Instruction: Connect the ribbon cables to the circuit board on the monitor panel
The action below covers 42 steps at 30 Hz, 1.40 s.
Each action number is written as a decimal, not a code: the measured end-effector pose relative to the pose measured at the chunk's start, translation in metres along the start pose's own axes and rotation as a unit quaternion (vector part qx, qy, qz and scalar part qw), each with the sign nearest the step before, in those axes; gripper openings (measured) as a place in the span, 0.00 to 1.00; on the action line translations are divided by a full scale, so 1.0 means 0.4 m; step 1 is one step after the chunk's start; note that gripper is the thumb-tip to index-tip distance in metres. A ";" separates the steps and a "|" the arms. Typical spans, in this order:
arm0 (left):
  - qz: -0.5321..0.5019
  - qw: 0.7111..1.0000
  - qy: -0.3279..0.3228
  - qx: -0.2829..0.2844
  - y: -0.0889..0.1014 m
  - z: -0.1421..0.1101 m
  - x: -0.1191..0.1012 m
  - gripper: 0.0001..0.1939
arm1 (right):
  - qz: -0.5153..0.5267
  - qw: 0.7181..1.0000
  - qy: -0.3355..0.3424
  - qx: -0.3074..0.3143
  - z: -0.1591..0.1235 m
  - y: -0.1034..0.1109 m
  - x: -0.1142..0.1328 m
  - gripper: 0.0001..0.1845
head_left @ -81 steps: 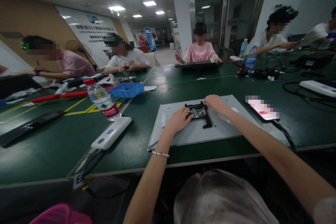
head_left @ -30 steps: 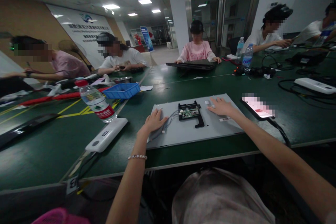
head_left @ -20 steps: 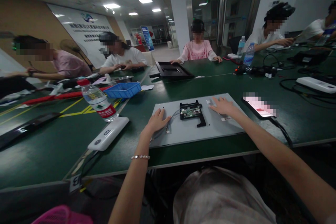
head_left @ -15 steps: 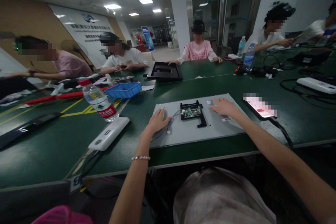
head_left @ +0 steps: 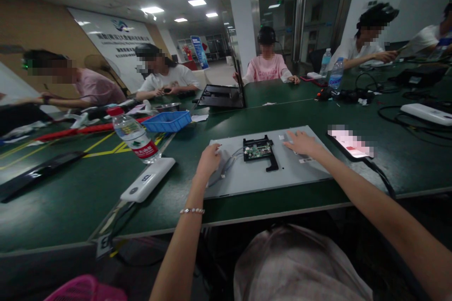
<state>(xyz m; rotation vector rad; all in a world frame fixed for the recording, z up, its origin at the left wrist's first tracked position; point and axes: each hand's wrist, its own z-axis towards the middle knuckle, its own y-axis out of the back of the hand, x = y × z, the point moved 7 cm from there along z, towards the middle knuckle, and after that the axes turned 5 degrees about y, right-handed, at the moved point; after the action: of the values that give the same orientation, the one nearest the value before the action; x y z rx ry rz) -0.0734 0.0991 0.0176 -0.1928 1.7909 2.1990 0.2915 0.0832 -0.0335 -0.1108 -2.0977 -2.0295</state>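
Newly curled, the left hand [head_left: 211, 156] sits at the left of the grey rectangular panel [head_left: 247, 181], its grip unclear, while the right hand [head_left: 302, 143], fingers apart, presumably steadies it.

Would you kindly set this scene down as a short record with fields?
Left hand: curled at the left edge of the gray panel; grip unclear
Right hand: spread over the panel's right side
On panel: green circuit board in black bracket, gray cables
Left of panel: white device, red-capped bottle, blue basket
Right of panel: phone with lit screen
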 end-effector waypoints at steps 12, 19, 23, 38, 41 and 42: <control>0.002 0.999 -0.039 -0.008 0.042 0.050 -0.080 0.22 | -0.039 0.983 0.131 -0.121 0.010 0.058 0.060 0.24; -0.026 0.999 -0.027 -0.007 -0.002 0.100 -0.170 0.20 | -0.066 0.973 0.185 -0.119 0.017 0.073 0.112 0.12; -0.018 1.000 -0.007 -0.004 -0.038 0.090 -0.149 0.19 | -0.069 0.973 0.181 -0.125 0.021 0.069 0.111 0.14; -0.071 0.956 -0.232 0.163 -0.086 0.005 -0.230 0.49 | -0.020 0.978 0.150 -0.145 0.021 0.067 0.083 0.14; -0.074 0.953 -0.230 0.181 -0.096 0.000 -0.231 0.51 | -0.009 0.978 0.143 -0.150 0.019 0.071 0.077 0.14; -0.076 0.953 -0.227 0.184 -0.096 -0.002 -0.232 0.51 | -0.007 0.978 0.140 -0.152 0.019 0.073 0.075 0.14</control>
<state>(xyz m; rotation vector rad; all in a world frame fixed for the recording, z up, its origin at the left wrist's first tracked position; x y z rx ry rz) 0.0265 0.0920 0.0082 0.2310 1.8000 1.5984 0.2677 0.0891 0.0012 0.1353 -1.6193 -2.2129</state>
